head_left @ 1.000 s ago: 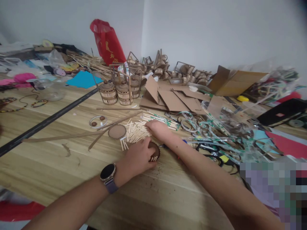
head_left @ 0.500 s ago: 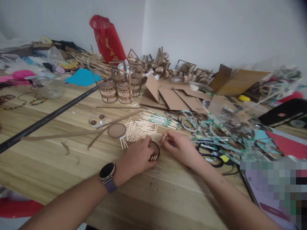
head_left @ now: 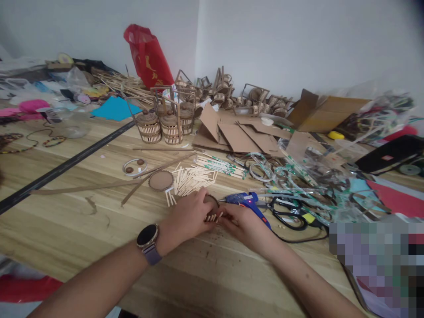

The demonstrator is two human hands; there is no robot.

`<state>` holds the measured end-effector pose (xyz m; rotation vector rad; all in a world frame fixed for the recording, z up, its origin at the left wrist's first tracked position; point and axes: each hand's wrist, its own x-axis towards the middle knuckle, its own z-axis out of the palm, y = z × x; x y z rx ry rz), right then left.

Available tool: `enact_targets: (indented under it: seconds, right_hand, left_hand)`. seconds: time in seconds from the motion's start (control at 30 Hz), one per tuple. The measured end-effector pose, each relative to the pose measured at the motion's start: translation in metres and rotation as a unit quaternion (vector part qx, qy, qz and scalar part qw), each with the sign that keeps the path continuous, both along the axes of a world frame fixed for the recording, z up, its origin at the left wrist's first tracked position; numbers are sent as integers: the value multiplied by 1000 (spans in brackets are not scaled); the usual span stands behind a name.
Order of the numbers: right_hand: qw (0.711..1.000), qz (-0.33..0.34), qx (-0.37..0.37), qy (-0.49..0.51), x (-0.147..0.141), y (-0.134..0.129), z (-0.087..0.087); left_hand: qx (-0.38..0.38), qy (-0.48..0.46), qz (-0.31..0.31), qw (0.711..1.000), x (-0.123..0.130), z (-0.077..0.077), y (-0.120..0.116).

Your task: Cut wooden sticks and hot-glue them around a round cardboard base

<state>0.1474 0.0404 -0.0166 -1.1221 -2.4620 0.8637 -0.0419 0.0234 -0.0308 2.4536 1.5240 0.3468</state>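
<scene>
A small round cardboard disc with a ridged rim point(head_left: 213, 204) is gripped by my left hand point(head_left: 190, 212), which has a watch on its wrist. Several short pale sticks point(head_left: 210, 217) stand along the rim's near edge. My right hand point(head_left: 240, 221) pinches one more short stick point(head_left: 220, 215) against the rim, right beside the others. Just beyond my right hand lies a blue glue gun point(head_left: 247, 201) with a small red light. A heap of loose short sticks point(head_left: 194, 179) and a second round disc point(head_left: 160, 180) are on the table behind my left hand.
Miniature lidded baskets with handles point(head_left: 149, 127) stand behind the heap. Cardboard pieces point(head_left: 238, 137) lie at the centre back. Black-handled scissors point(head_left: 289, 214), a cord and wrapped wire rings point(head_left: 261, 171) are at the right. A dark metal strip point(head_left: 73, 163) crosses the left side.
My right hand has moved left and toward me, bringing its stick to the disc's rim. The blue glue gun, hidden before behind that hand, now shows. My left hand has stayed nearly still.
</scene>
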Motion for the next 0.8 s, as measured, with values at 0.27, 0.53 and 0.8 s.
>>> enact_targets:
  seconds: [0.27, 0.53, 0.8]
  right_hand:
    - [998, 25, 47, -19, -2, 1, -11]
    - [989, 42, 126, -70, -1, 2, -16]
    - [986, 49, 153, -36, -1, 3, -19]
  left_hand:
    - [11, 6, -3, 1000, 0, 1, 0]
    - [23, 23, -6, 999, 0, 3, 0]
    - [19, 31, 3, 999, 1, 7, -1]
